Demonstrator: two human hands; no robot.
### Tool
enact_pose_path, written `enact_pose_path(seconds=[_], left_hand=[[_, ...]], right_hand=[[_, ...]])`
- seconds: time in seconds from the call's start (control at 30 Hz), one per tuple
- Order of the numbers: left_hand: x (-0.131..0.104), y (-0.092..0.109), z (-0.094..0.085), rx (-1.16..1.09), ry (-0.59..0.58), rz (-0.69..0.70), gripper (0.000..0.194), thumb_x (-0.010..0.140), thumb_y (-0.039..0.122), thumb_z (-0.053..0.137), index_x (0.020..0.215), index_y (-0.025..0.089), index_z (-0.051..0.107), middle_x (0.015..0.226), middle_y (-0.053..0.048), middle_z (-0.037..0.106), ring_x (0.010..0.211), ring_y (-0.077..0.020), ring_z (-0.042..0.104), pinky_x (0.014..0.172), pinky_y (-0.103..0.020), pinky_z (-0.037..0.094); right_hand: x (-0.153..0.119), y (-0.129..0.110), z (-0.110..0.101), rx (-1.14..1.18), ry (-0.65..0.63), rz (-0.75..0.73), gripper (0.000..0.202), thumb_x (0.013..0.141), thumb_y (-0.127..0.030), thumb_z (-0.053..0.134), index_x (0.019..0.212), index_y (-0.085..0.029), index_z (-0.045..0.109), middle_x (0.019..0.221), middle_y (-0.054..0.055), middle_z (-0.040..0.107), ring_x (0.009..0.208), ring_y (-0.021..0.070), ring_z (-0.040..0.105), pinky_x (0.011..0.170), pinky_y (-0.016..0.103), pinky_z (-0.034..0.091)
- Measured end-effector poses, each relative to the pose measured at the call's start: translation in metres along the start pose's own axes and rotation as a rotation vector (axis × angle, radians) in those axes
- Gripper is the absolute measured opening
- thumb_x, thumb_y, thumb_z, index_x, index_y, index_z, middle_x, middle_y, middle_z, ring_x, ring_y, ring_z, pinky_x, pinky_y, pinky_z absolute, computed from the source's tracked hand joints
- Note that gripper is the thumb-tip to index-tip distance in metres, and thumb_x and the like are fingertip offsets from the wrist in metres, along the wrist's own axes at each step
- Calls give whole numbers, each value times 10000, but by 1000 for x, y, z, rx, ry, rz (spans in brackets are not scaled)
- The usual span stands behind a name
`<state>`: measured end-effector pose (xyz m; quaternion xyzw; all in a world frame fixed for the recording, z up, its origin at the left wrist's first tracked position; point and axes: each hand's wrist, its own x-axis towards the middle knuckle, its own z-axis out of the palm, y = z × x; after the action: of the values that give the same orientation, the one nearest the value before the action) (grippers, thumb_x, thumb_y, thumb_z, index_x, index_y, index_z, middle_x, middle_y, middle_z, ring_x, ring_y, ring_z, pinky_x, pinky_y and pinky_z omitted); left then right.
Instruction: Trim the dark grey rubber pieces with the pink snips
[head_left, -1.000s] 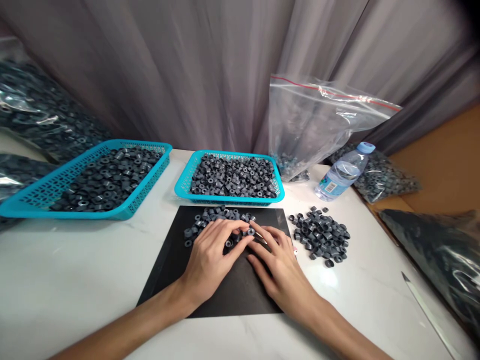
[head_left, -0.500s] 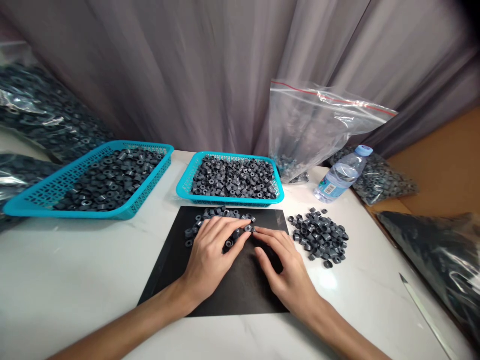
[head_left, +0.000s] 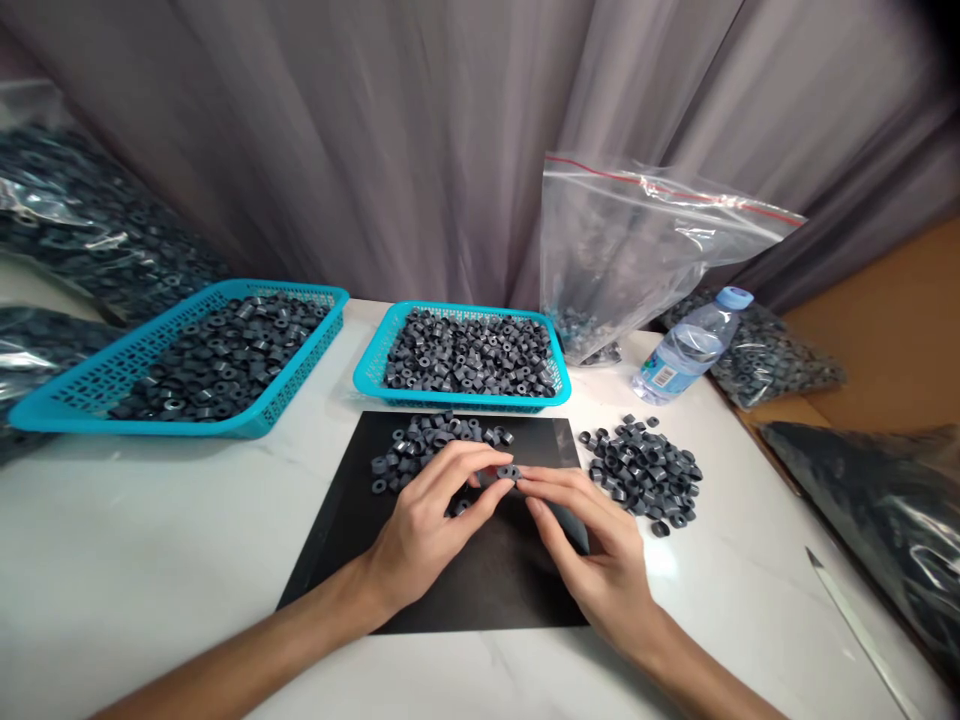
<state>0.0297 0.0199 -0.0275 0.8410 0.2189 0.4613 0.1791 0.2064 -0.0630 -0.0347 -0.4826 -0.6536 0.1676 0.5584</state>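
A ring (head_left: 509, 472) was pinched over the mat (head_left: 480, 595).
The left hand (head_left: 431, 515) clamped its fingers on it; the right hand (head_left: 604, 545) touched its side, thumb and fingers apart. More rings (head_left: 427, 440) lay beyond.

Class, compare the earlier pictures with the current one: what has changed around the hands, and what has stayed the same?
The right hand has shifted rightward and slightly toward the person; its fingertips are now at the right side of the small grey ring. The left hand has edged slightly the same way, still pinching a ring. The two baskets, bottle and right-hand pile stayed put.
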Motion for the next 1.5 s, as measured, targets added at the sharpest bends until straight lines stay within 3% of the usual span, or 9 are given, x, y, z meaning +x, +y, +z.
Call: enact_pose_path(seconds=[0.13, 0.27, 0.5, 0.73, 0.93, 1.13, 1.33, 1.5], left_hand=[[-1, 1, 1, -50, -22, 12, 264, 949, 110, 630, 1195, 208, 624, 1106, -52, 724, 957, -153, 712, 888, -283, 608], [-2, 0, 2, -62, -12, -28, 245, 947, 120, 637, 1173, 212, 642, 1046, -27, 742, 820, -120, 715, 822, -251, 617], [-1, 1, 2, -35, 11, -43, 257, 921, 105, 664, 1156, 206, 644, 987, -15, 745, 749, -101, 701, 776, -218, 608], [4, 2, 2, -68, -1, 24, 266, 923, 63, 625, 1137, 211, 684, 1044, -31, 759, 977, -151, 730, 918, -268, 608], [3, -1, 3, -74, -15, -56, 239, 938, 118, 630, 1141, 219, 705, 1060, -36, 765, 973, -161, 736, 904, -286, 621], [0, -4, 3, -89, -25, -38, 254, 914, 76, 650, 1121, 214, 702, 1096, -33, 761, 1013, -156, 729, 947, -287, 604], [3, -4, 3, -100, -28, -80, 264, 896, 68, 663, 1108, 215, 721, 1083, -20, 774, 982, -150, 741, 903, -263, 619], [4, -4, 3, -129, -43, -141, 266, 895, 94, 672, 1124, 213, 734, 1083, -13, 789, 917, -137, 760, 852, -223, 631]], right_hand=[[1, 0, 0, 9, -4, -8, 260, 982, -130, 587, 1146, -268, 734, 1143, 78, 731, 1051, 237, 692, 894, 393, 562], [0, 3, 1, 14, -10, 29, 193, 988, -164, 589, 1100, -257, 716, 1118, 77, 729, 1047, 238, 686, 899, 395, 558], [-5, 9, 4, 42, 92, 147, 103, 965, -209, 650, 1060, -236, 680, 1001, 52, 712, 913, 201, 689, 812, 326, 575], [-4, 9, 2, 36, 57, 97, 212, 976, -183, 631, 1161, -264, 699, 1014, 63, 642, 898, 193, 644, 765, 329, 562], [-3, 7, 2, 27, 34, 125, 149, 966, -217, 646, 1089, -248, 722, 1086, 85, 625, 929, 203, 653, 801, 340, 574], [0, 5, 1, 19, 24, 107, 118, 958, -215, 662, 1029, -247, 750, 1081, 79, 660, 1011, 219, 653, 887, 356, 553], [-1, 8, 2, 110, 13, 147, 149, 978, -190, 628, 1074, -246, 728, 1017, 64, 676, 932, 197, 659, 793, 321, 569], [0, 7, 2, 89, 8, 150, 167, 963, -193, 655, 1103, -244, 730, 1097, 75, 663, 990, 205, 656, 824, 329, 565]])
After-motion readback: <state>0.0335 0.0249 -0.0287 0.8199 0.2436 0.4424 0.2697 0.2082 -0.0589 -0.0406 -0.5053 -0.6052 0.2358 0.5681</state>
